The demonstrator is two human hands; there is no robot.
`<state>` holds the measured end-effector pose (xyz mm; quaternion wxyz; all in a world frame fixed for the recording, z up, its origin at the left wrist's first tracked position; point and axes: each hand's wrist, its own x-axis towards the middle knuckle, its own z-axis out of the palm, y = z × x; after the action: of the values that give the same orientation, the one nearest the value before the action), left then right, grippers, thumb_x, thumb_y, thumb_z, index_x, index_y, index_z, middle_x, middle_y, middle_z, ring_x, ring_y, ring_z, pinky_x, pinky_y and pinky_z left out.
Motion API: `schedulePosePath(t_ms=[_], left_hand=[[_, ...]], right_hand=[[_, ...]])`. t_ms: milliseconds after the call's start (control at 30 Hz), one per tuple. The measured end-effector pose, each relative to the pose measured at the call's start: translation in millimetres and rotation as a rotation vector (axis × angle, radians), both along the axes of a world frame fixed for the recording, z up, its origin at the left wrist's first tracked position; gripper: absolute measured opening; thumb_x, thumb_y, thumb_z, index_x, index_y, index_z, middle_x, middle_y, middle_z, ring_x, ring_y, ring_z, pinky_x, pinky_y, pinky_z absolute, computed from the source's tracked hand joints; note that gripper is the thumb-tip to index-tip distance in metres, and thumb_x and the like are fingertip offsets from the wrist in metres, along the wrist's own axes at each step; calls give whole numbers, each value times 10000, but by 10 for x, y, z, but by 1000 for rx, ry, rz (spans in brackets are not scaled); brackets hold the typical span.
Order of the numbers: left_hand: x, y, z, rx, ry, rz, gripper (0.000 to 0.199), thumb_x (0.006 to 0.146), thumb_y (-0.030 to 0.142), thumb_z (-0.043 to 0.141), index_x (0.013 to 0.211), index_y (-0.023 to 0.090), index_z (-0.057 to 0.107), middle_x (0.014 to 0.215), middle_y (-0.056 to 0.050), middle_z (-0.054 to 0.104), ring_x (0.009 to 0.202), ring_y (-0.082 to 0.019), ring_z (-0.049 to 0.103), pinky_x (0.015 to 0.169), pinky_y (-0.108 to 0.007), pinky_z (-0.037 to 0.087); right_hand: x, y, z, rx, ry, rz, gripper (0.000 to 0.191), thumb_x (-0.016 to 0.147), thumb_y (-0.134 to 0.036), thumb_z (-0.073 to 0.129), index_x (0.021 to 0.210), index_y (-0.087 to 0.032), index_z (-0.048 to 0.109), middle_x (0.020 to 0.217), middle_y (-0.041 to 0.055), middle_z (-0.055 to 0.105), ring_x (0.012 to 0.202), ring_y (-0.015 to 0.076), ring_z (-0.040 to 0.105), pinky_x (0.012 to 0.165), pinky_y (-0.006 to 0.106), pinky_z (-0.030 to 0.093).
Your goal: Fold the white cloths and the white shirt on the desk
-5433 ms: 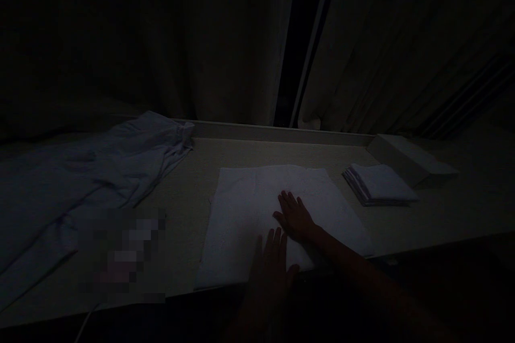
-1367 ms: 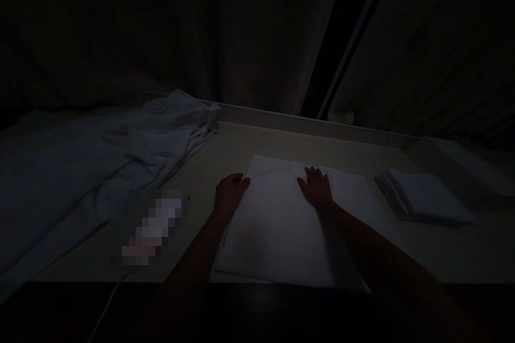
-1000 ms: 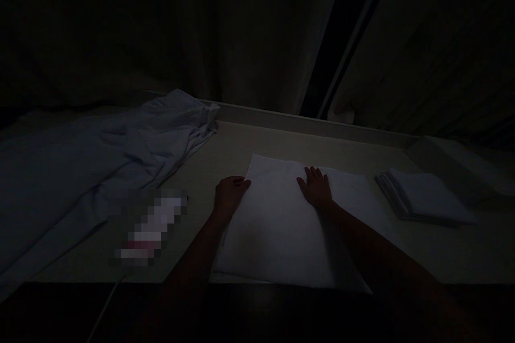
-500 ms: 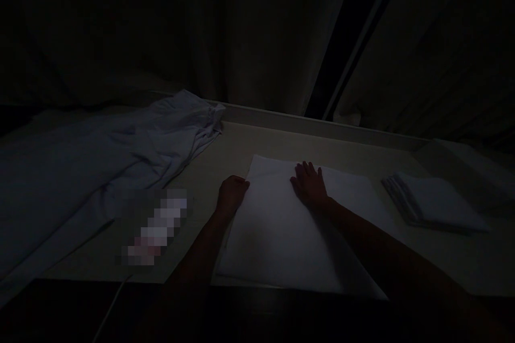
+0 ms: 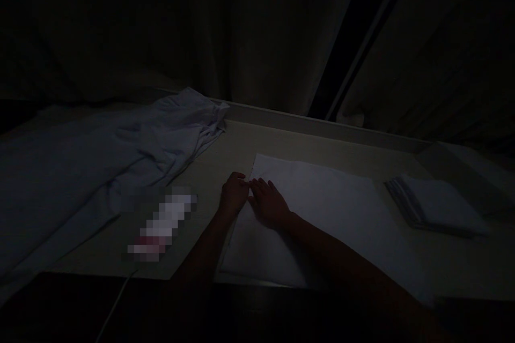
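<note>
A white cloth (image 5: pixel 322 214) lies flat on the pale table (image 5: pixel 277 142), its near edge reaching the table's front. At the cloth's left edge my left hand (image 5: pixel 234 194) is closed, with thumb and fingers pinching the edge. My right hand (image 5: pixel 269 202) rests palm down on the cloth just beside it, fingers extended toward the left edge and close to the left fingertips. The light is dim, so the fine detail of the fingers is hard to see.
Crumpled pale fabric (image 5: pixel 161 139) covers the left side. A pixelated item (image 5: pixel 167 225) with a white cable (image 5: pixel 115 305) lies near the front left. A folded cloth stack (image 5: pixel 440 206) is at the right, before a pale box-like object (image 5: pixel 470 171). Dark curtains (image 5: pixel 257 32) hang behind.
My right hand has slid left across the white cloth to the side of my left hand. My left hand keeps its place at the edge. The view has shifted slightly.
</note>
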<state>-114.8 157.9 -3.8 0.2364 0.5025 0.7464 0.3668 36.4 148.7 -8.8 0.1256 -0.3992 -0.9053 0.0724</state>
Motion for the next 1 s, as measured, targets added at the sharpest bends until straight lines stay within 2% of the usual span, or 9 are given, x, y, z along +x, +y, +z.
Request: schedulePosePath(t_ms=[167,300,400,667,833,1000], left_hand=[[-97,-117,104,-12,74,-53,260,786,233,522,1023,210,626,936,-67,722,867,-200,664,758,-277,452],[-155,-196,99,-95,143,-145,196,727,298,616,898,209,653,957,-90,722,888,-228,657,754,-298,442],[-158,-276,87,-141,197,-181,178,742,372,615,822,216,649,920,-98,722,855,-246,656,731,-319,428],[-207,-685,161,-280,250,-335,343,787,530,542,749,211,663,835,-103,717,753,-226,651,642,-300,397],[-270,-897,310,-384,322,-508,420,787,572,512,697,186,650,806,-105,704,714,-205,635,637,-292,396],[-370,-1015,476,-513,217,-576,408,736,569,559,636,182,638,682,-64,681,636,-184,610,588,-284,377]], right_hand=[[8,-11,19,20,-40,4,603,1004,-501,197,1492,-164,307,1559,85,284,1452,246,191,1179,485,141],[5,-17,35,14,-53,15,611,1001,-514,203,1505,-176,278,1568,81,252,1455,250,181,1172,503,154],[11,-24,43,28,-37,7,597,1004,-503,198,1507,-191,271,1569,73,252,1455,244,184,1171,503,157],[11,2,48,-5,-88,24,630,996,-522,213,1522,-175,227,1582,81,207,1464,243,139,1176,504,131],[-4,66,28,-1,-88,12,635,993,-538,187,1521,-189,236,1582,66,214,1465,233,136,1179,493,127],[-15,123,22,9,-71,15,639,991,-548,168,1519,-199,249,1579,55,228,1461,229,157,1180,481,128]])
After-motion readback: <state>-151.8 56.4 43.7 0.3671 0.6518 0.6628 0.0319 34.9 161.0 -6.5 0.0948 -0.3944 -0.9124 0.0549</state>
